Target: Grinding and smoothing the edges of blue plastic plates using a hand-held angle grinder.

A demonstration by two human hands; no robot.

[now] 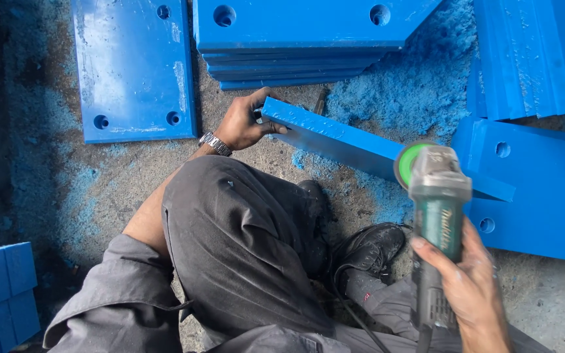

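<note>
So the main thing here is a long blue plastic slab (pixel 354 147) standing on its edge on the dusty concrete floor (pixel 60 189), running diagonally just past the person's bent knee. The left hand (pixel 243 122) is curled around the slab's near-left end, fingers wrapped over the top edge, thumb on the face, firm grip. The right hand (pixel 469 281) is closed tight around the body of a green angle grinder (pixel 434 209), whose disc end hangs right at the slab's far-right stretch; can't tell if the disc actually touches. The only label I can see is a dark strip with pale lettering running lengthwise along the grinder's green body. Behind the slab there's a stack of blue plates (pixel 295 46) with drilled holes, and a single flat plate (pixel 135 68) lies left of that stack. Blue shavings (pixel 413 91) are piled beyond the slab.
</note>
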